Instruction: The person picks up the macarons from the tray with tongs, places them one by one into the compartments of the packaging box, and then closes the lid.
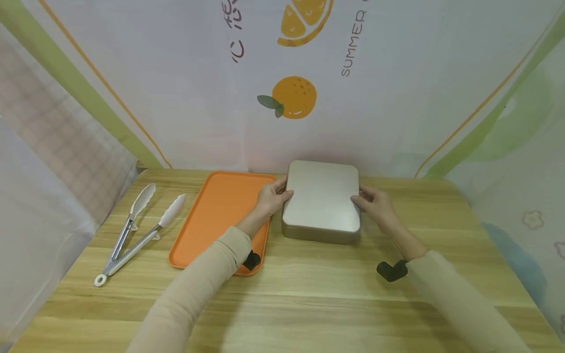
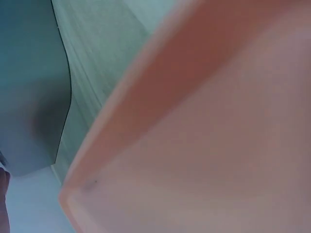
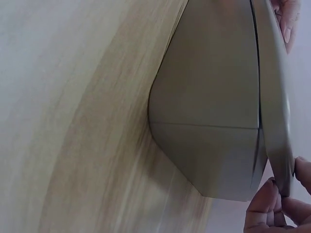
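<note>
A square metal tin (image 1: 321,235) stands on the table with its silvery lid (image 1: 321,196) on top. My left hand (image 1: 270,197) grips the lid's left edge, thumb over the top. At the opposite edge, my right hand (image 1: 377,206) pinches the lid between thumb and fingers. In the right wrist view, the lid (image 3: 273,73) tilts slightly away from the tin body (image 3: 204,92), with a narrow gap near the fingertips (image 3: 265,208). The tin's inside is hidden. In the left wrist view, only a little of the left hand (image 2: 4,199) shows beside the tin (image 2: 29,82).
An orange tray (image 1: 220,211) lies left of the tin, under the left forearm. Farther left are spread tongs (image 1: 132,250) with white tips. A printed cloth (image 1: 379,113) hangs behind the wooden table (image 1: 335,304).
</note>
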The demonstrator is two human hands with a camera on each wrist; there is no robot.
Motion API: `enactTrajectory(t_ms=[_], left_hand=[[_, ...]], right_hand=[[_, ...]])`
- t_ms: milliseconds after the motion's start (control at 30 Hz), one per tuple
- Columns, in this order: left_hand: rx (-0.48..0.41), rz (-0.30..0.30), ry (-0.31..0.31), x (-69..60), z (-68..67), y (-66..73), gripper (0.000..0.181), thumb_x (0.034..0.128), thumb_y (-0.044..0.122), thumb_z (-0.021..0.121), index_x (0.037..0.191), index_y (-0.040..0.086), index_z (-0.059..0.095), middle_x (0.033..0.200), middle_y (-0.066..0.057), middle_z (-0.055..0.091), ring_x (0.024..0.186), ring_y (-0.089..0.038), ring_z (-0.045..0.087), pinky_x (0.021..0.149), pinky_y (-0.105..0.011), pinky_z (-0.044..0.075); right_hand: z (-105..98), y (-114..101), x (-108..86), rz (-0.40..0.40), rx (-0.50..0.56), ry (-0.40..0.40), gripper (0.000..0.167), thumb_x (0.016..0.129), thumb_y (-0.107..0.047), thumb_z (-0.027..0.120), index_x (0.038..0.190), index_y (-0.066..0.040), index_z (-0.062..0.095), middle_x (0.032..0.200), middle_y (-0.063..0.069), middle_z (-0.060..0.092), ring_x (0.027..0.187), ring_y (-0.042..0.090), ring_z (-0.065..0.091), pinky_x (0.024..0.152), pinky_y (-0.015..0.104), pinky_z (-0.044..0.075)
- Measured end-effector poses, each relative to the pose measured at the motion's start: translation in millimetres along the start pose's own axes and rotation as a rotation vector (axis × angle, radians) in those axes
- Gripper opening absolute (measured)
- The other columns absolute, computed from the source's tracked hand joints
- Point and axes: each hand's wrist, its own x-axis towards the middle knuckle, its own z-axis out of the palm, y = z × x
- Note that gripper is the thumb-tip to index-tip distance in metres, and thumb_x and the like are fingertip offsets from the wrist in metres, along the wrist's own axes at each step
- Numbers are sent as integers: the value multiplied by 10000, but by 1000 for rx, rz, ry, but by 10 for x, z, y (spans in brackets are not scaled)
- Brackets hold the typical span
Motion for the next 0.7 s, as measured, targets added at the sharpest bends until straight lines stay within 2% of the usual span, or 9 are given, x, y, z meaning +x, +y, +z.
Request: enactTrajectory(t_ms=[200,333,700], left_hand=[[21,7,6,-8,15,-35,570,930,136,592,1449,87,359,1460,-68,401,1339,-203,385,1034,-313,380],[-5,8,-3,-16,22,-51,569,936,126,580,1455,98,348,1477,-58,372,1352,-195,363,1039,-311,372],[-55,-27,-7,-15,50,-88,563,942,118,565,1460,144,346,1458,-58,410,1321,-194,413,1004,-310,411]], right_hand=[[24,16,6,18,5,-13,543,948,-128,560,1403,78,347,1029,140,499,817,9,519,739,149,505],[41,21,4,31,-9,-17,541,956,-139,548,1410,70,342,1005,96,482,825,38,492,728,138,490],[70,56,12,77,16,-7,553,966,-175,533,1431,41,323,1029,76,478,855,57,473,731,130,466]])
